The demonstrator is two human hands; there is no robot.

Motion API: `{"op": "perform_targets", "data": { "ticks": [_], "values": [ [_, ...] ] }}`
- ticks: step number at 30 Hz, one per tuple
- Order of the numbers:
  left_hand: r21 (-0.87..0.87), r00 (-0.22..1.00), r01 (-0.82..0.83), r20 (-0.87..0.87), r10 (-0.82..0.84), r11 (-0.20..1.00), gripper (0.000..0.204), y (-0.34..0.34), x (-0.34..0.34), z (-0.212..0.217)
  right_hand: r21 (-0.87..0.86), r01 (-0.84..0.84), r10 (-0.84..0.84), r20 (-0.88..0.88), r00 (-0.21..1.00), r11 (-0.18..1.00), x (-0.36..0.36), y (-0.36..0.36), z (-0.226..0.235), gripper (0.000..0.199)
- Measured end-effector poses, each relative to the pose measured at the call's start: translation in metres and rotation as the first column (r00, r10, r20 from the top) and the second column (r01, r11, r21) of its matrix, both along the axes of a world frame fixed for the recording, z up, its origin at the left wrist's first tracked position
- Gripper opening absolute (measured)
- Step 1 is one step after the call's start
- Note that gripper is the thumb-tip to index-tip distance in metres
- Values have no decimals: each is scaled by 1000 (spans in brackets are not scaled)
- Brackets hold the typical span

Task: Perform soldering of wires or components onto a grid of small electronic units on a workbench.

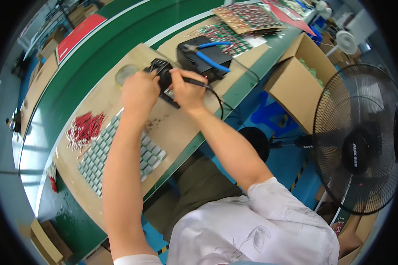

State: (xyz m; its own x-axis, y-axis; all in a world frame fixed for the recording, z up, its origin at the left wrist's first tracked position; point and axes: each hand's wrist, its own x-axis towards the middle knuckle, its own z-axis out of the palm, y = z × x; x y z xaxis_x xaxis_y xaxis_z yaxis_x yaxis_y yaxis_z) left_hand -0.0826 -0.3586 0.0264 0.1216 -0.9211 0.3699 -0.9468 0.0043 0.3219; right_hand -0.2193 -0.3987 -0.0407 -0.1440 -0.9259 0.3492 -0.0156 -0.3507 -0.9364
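Observation:
My right hand is closed round the black handle of a soldering iron, whose cable runs off to the right. Beside it, my left hand has its fingers pinched together against a black stand; whatever they hold is hidden. A small round tin sits just past the left hand. Below my forearms lies a panel of small white-and-green blocks in rows, partly covered by the left arm. A heap of red wires with pale ends lies at its left.
A black box with blue-handled pliers on it stands behind the right hand. Farther back are stacked boards with red and green parts. A cardboard box and a large fan stand at the right. Brown crumbs dot the board.

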Motion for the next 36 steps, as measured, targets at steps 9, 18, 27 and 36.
{"op": "perform_targets", "data": {
  "ticks": [9,18,27,36],
  "values": [
    [119,990,1,141,-18,993,15,1,0,7,-55,44,-53,-163,985,998,-51,37,29,24],
    [-120,987,18,-154,-37,993,42,83,18,50,251,-266,57,618,784,931,-97,61,25,41],
    [-174,746,-322,-652,136,931,20,254,96,60,80,-627,453,621,639,775,-70,46,23,51],
    [-118,516,-550,-827,225,827,23,272,175,42,-29,-716,689,302,659,697,24,11,71,47]
  ]
}}
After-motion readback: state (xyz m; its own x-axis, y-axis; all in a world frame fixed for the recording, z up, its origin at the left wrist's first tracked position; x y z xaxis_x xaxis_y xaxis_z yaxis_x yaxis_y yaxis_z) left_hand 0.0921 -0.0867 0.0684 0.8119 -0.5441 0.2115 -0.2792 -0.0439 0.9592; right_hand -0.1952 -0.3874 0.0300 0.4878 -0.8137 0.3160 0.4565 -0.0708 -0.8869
